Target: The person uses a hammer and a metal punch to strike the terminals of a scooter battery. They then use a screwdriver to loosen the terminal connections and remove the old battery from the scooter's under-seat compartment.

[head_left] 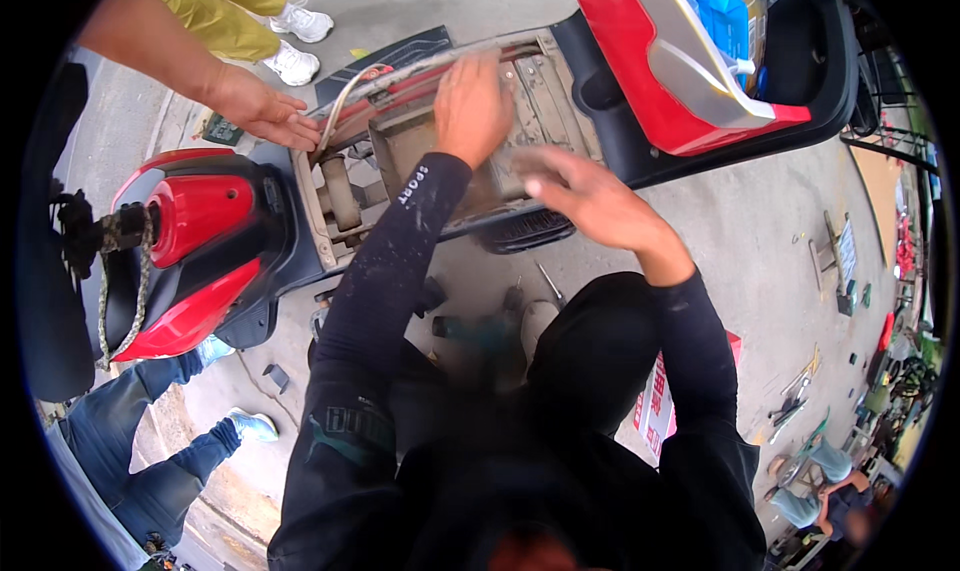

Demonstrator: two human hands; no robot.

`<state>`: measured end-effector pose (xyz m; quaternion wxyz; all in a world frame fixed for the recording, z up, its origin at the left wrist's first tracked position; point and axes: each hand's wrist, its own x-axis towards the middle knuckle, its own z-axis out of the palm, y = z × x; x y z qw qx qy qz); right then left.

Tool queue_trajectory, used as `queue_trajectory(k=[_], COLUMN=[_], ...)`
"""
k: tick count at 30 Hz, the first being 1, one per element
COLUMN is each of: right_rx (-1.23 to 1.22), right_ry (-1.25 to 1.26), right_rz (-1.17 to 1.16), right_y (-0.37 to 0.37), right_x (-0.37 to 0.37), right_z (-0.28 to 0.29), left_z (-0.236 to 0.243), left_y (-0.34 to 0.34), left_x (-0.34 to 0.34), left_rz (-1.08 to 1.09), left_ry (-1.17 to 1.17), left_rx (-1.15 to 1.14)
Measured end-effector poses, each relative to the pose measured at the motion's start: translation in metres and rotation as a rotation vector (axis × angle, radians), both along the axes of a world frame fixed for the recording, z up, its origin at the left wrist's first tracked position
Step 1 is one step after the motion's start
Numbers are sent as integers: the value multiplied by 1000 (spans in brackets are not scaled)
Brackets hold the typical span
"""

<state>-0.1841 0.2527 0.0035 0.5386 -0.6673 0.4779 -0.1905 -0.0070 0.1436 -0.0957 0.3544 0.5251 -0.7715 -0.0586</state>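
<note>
A red and black electric scooter lies across the view, its floorboard off and its metal frame (322, 221) bare. Over the open battery tray (400, 146) in that frame is my left hand (472, 111), its fingers smeared by motion. My right hand (600, 199) hovers near the tray's right near side, fingers stretched out and partly blurred, holding nothing I can see. A pale cable (338, 106) loops up from the frame's far left. Beside it, another person's open hand (262, 111) reaches in from the upper left.
The scooter's red and silver rear body (665, 81) holds blue packages (735, 16). At left is its red front panel (205, 216). Bystanders' legs (150, 441) stand nearby. Tools (795, 396) lie on the concrete at right, and a screwdriver (550, 283) lies near my knees.
</note>
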Motion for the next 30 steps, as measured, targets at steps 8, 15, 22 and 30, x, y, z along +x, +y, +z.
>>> queue_trajectory(k=[8, 15, 22, 30], right_rx=[276, 64, 266, -316], right_ry=[722, 823, 697, 436], right_rz=[-218, -181, -318, -365], right_y=[202, 279, 255, 210], right_x=[-120, -86, -95, -99], right_z=[-268, -392, -295, 20], left_z=[-21, -24, -33, -28], left_y=[-8, -14, -14, -12], left_x=[-11, -6, -4, -21], left_rz=[-32, -56, 36, 108], left_ry=[-73, -42, -78, -44], left_rx=[31, 54, 87, 140])
